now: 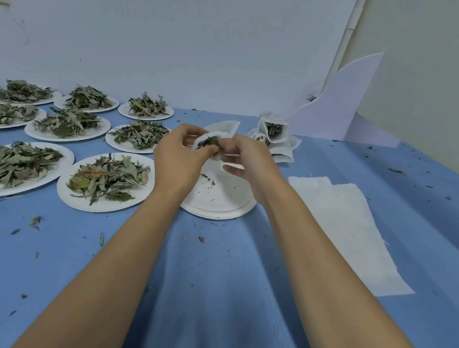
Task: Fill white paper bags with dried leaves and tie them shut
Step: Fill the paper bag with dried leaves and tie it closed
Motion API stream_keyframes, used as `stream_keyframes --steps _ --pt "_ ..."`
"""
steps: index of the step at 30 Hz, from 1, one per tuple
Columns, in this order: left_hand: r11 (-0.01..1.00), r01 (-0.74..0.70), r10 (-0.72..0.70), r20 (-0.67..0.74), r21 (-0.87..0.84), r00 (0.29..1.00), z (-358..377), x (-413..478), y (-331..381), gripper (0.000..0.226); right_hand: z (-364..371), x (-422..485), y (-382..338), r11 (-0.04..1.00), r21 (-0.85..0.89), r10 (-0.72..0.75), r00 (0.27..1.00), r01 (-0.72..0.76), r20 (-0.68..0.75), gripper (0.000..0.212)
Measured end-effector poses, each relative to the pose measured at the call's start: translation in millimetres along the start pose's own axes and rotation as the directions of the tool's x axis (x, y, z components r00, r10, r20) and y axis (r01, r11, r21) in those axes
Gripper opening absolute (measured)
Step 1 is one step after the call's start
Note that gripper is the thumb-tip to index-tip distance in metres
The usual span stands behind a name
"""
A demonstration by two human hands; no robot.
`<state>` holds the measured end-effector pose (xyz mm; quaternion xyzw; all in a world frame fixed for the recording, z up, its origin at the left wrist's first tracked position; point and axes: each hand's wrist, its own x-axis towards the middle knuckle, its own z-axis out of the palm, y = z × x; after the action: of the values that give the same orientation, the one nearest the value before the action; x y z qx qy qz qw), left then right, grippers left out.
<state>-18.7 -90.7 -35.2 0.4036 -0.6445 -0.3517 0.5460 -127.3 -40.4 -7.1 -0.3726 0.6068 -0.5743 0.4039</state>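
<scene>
Both my hands meet above a nearly bare white paper plate [220, 198] at the table's middle. My left hand [181, 155] grips the rim of a small white paper bag [221, 130], whose mouth shows dried green leaves [213, 142]. My right hand [247, 161] pinches the bag's other side, fingers curled at the opening. Much of the bag is hidden behind my fingers. A pile of filled white bags [273, 136] lies just behind to the right.
Several paper plates heaped with dried leaves [108, 177] cover the left of the blue table [213, 283]. A stack of flat white bags [348, 228] lies to the right. A white foam board [339, 111] leans at the back right corner. Leaf crumbs are scattered about.
</scene>
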Motion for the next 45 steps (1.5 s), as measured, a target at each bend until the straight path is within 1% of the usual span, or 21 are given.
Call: stream_keyframes --steps 2,5,9,10,11,12,13,14,15,18,20,22,25,27,28,31,34,36,40,42,45 --pt "1.000 0.020 -0.020 -0.014 -0.018 1.000 -0.5 0.1 -0.6 0.024 1.7 -1.0 -1.9 1.000 0.024 -0.006 1.000 0.005 0.013 0.031" --pt "1.000 0.016 -0.017 -0.024 -0.026 1.000 -1.3 2.1 1.3 0.022 -1.9 -3.9 -3.3 0.969 0.244 0.013 0.994 -0.040 0.112 0.032" --pt "0.998 0.017 -0.019 -0.020 -0.056 1.000 -6.6 4.5 3.1 0.023 -9.0 -2.6 -3.8 0.914 0.396 0.014 0.984 -0.084 0.176 0.026" --pt "0.998 0.025 -0.026 -0.021 -0.064 0.999 -7.6 4.5 3.1 0.023 -7.7 -2.0 -3.0 0.926 0.373 0.005 0.989 -0.060 0.146 0.022" --pt "0.998 0.030 -0.032 -0.019 -0.060 0.999 -8.0 4.2 3.1 0.022 -5.6 -1.1 -1.5 0.959 0.285 -0.024 0.997 0.002 0.073 0.016" --pt "0.998 0.034 -0.035 -0.013 -0.050 0.999 -8.1 4.0 3.0 0.021 -3.6 0.3 0.9 0.988 0.129 -0.087 0.996 0.089 -0.027 0.009" --pt "0.999 0.035 -0.035 -0.002 -0.039 0.999 -7.8 3.7 3.1 0.021 -1.5 1.3 4.9 0.983 -0.040 -0.181 0.977 0.178 -0.114 0.005" --pt "0.999 0.031 -0.030 0.015 -0.026 0.999 -7.3 3.6 3.2 0.021 -0.4 3.2 9.4 0.948 -0.190 -0.286 0.944 0.255 -0.165 0.010" --pt "1.000 0.022 -0.021 0.035 -0.011 0.999 -6.7 3.3 3.6 0.021 0.0 4.5 12.6 0.904 -0.291 -0.372 0.911 0.312 -0.180 0.012" --pt "0.999 0.002 -0.004 0.050 0.034 0.999 -6.1 3.7 3.4 0.020 0.2 4.8 14.5 0.810 -0.435 -0.502 0.848 0.393 -0.169 0.007" --pt "0.999 0.014 -0.014 0.008 0.052 1.000 -5.6 4.4 1.4 0.016 3.8 3.1 13.5 0.781 -0.474 -0.521 0.843 0.407 -0.134 0.004" --pt "0.999 0.037 -0.035 -0.041 0.033 0.999 -2.3 3.5 1.5 0.012 9.3 -0.1 11.6 0.790 -0.457 -0.513 0.849 0.409 -0.126 0.001" --pt "0.998 0.056 -0.053 -0.147 0.017 0.988 1.1 3.2 2.9 0.015 11.9 -4.6 7.9 0.846 -0.363 -0.464 0.874 0.390 -0.143 0.010" --pt "0.994 0.109 -0.106 -0.222 0.001 0.969 -4.5 8.2 -1.0 0.019 13.0 -7.3 6.6 0.836 -0.374 -0.466 0.879 0.401 -0.100 0.012" --pt "0.992 0.127 -0.122 -0.217 0.009 0.969 -7.8 10.6 -5.0 0.022 13.8 -8.3 6.7 0.824 -0.397 -0.471 0.878 0.403 -0.086 0.012" --pt "0.993 0.107 -0.102 -0.114 0.039 0.988 -10.2 9.1 -8.2 0.027 16.2 -5.7 8.7 0.821 -0.411 -0.480 0.869 0.398 -0.118 0.004" --pt "0.998 0.062 -0.062 -0.030 0.017 0.998 -4.3 6.0 -1.4 0.021 12.9 -1.4 12.1 0.818 -0.413 -0.491 0.861 0.400 -0.137 0.025" --pt "0.999 0.040 -0.040 0.009 0.007 0.999 -2.7 6.5 1.0 0.013 9.6 0.0 13.2 0.796 -0.443 -0.515 0.846 0.412 -0.138 0.024" --pt "0.999 0.045 -0.044 -0.018 0.028 0.999 -1.4 4.3 1.4 0.021 10.6 -0.8 15.9 0.682 -0.574 -0.624 0.769 0.453 -0.135 0.016" --pt "0.998 0.053 -0.050 -0.071 0.038 0.996 1.7 2.4 5.1 0.023 15.4 -1.3 18.5 0.556 -0.692 -0.694 0.716 0.459 -0.083 0.018" --pt "0.997 0.082 -0.083 -0.145 -0.009 0.986 3.2 3.3 12.0 0.027 23.5 -4.9 20.8 0.331 -0.832 -0.813 0.582 0.444 -0.012 0.015"
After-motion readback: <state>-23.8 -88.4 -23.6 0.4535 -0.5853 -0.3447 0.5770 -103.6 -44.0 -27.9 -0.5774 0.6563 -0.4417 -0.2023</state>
